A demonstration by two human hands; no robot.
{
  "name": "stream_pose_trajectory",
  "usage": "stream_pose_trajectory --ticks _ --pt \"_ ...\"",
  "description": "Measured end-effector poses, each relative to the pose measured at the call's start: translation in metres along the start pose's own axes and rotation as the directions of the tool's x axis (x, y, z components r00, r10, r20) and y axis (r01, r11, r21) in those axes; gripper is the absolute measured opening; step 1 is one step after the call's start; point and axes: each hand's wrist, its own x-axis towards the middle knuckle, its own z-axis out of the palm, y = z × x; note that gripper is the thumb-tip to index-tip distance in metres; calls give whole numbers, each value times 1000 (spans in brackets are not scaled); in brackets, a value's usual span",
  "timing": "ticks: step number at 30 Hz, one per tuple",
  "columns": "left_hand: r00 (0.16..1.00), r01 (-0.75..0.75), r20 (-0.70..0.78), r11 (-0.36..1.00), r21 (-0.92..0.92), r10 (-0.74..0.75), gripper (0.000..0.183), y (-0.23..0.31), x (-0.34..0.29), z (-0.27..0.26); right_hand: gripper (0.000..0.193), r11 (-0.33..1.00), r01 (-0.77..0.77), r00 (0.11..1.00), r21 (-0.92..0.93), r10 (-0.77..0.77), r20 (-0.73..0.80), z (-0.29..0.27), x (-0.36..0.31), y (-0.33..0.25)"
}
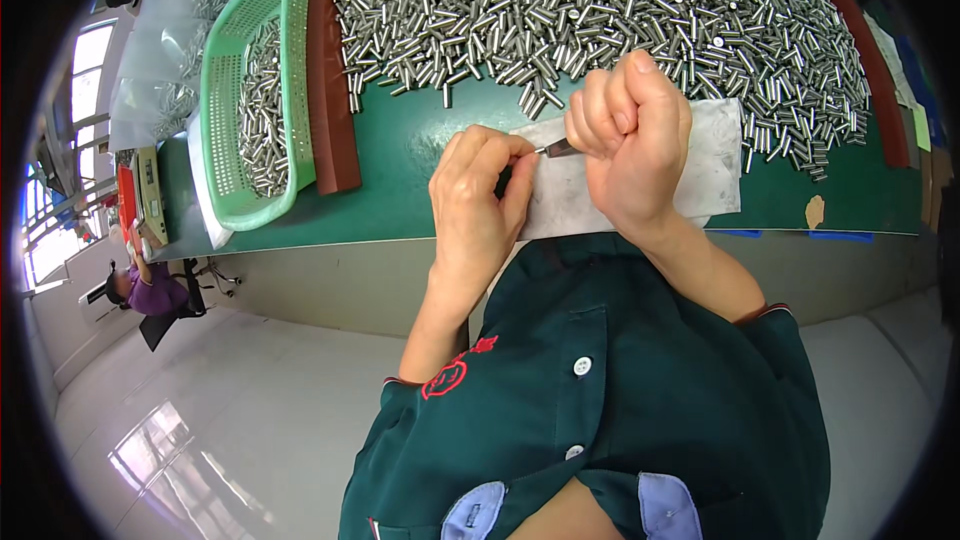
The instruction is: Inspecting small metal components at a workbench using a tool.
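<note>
My left hand point(475, 180) is closed, with thumb and fingertips pinching a small silvery metal pin point(540, 150). In a fist, my right hand point(640, 145) grips a short metal tool with a flat, blade-like end point(562, 147). Its handle is hidden inside the fingers. The tool's end meets or nearly meets the pin; I cannot tell whether they touch. Beneath both hands lies a whitish, smudged cloth or paper sheet point(708, 165) at the table's near edge. Just beyond it spreads a large heap of metal pins point(600, 10).
The green tabletop point(390, 190) has brown-red side rails, a left rail point(332, 90) and a right rail point(880, 80). Left of these stands a green plastic basket point(220, 120) with more pins, beside clear bags point(165, 60). A seated person point(155, 290) is farther left.
</note>
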Motion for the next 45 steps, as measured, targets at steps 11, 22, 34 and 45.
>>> stream_pose_trajectory --ticks 11,22,34,45 --pt "1000 17 11 998 -54 -17 10 -2 2 0 35 972 59 998 -228 -50 45 10 -5 4" --pt "999 -31 -17 999 -23 31 10 2 1 -3 34 905 187 978 -381 -137 156 12 -7 10" --pt "875 437 373 171 -883 -310 15 -18 5 -25 33 966 100 989 -240 -70 131 5 -4 5" --pt "818 471 482 -116 -875 -313 23 -24 8 -26 35 962 109 992 -249 -88 95 11 -3 5"
